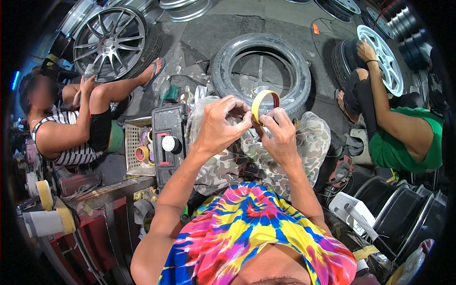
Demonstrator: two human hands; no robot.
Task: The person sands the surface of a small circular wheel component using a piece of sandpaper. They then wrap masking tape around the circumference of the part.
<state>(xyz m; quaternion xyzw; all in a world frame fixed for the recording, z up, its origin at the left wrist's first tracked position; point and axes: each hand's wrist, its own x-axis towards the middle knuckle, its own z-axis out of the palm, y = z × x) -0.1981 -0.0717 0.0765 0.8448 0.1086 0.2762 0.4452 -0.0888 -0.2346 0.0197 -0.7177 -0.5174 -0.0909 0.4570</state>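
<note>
A roll of yellow masking tape (pixel 259 105) with a dark red inner core is held upright in front of my knees. My right hand (pixel 281 135) grips its lower edge between thumb and bent fingers. Close against the roll's left side, my left hand (pixel 221 124) is closed in a pinch, thumb and forefinger together. Whatever lies between those fingertips is too small to make out. Beyond both hands a black tire (pixel 223 71) lies flat on the floor, without a wheel in it.
A dark toolbox (pixel 168 116) with a white-capped container (pixel 169 143) stands left of my legs, beside a cream basket (pixel 137 164) holding tape rolls. Co-workers sit either side, one by a grey wheel (pixel 110 45), one touching a pale blue wheel (pixel 396 71). Black rims (pixel 394 209) stand lower right.
</note>
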